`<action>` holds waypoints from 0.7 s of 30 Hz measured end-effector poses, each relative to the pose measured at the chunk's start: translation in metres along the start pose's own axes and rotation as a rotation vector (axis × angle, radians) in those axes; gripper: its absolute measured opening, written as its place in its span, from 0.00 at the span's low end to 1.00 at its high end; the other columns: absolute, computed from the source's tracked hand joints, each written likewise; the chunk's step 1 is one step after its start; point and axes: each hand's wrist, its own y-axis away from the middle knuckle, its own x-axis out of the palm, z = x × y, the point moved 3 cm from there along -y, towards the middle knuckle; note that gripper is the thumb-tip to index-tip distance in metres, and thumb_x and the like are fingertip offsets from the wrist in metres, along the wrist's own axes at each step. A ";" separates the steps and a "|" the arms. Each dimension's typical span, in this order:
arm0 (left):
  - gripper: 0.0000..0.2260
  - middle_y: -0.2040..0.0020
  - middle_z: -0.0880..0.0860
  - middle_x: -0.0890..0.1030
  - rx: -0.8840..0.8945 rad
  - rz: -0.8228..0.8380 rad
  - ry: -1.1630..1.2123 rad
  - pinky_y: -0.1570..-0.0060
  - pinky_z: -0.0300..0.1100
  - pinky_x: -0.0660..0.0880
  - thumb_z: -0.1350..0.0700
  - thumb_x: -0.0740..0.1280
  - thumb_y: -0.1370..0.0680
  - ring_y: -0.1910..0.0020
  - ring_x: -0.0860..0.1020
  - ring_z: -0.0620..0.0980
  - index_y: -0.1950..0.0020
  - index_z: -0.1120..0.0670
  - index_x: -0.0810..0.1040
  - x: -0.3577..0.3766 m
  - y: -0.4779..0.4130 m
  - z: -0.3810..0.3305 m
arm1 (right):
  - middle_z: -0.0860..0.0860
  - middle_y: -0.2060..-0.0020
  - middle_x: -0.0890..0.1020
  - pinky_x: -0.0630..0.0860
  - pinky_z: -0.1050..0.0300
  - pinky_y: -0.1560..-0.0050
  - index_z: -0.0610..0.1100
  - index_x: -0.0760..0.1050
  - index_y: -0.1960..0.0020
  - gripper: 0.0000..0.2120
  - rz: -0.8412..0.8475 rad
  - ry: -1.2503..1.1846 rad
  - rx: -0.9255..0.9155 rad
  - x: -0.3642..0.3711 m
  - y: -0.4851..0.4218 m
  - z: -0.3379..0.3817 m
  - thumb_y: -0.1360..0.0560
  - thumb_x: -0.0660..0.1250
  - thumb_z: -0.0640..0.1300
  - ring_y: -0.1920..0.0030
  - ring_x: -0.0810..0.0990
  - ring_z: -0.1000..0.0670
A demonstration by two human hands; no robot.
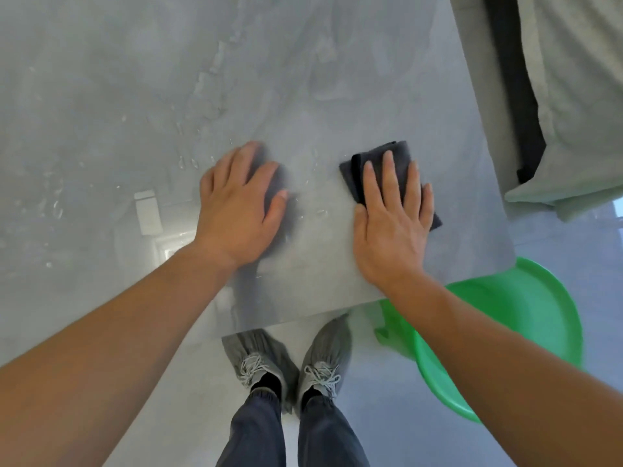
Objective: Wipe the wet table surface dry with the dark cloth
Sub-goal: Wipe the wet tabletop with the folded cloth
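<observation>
- Dark cloth (377,163), folded, flat under right hand (392,217), fingers spread open, pressing, not clenched.
- Left hand (241,203) flat, open on wet table (135,96); droplets beside its fingertips.

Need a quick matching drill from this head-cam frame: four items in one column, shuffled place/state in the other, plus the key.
Column 1
1. folded dark grey cloth
2. green plastic basin
3. left hand
4. water droplets

Column 2
A. on the floor beside the table's near right corner
B. flat on the grey table, fingers spread, no cloth under it
C. pinned flat under the right hand
D. scattered on the tabletop beyond the left hand

Pairs: 1-C, 2-A, 3-B, 4-D
</observation>
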 end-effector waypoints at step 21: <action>0.26 0.18 0.50 0.58 0.030 0.105 0.089 0.26 0.53 0.54 0.44 0.49 0.19 0.22 0.56 0.54 0.23 0.49 0.66 -0.011 -0.010 0.027 | 0.51 0.18 0.53 0.47 0.39 0.21 0.52 0.56 0.19 0.26 0.165 0.115 -0.421 0.003 -0.005 0.034 0.17 0.51 0.53 0.19 0.47 0.41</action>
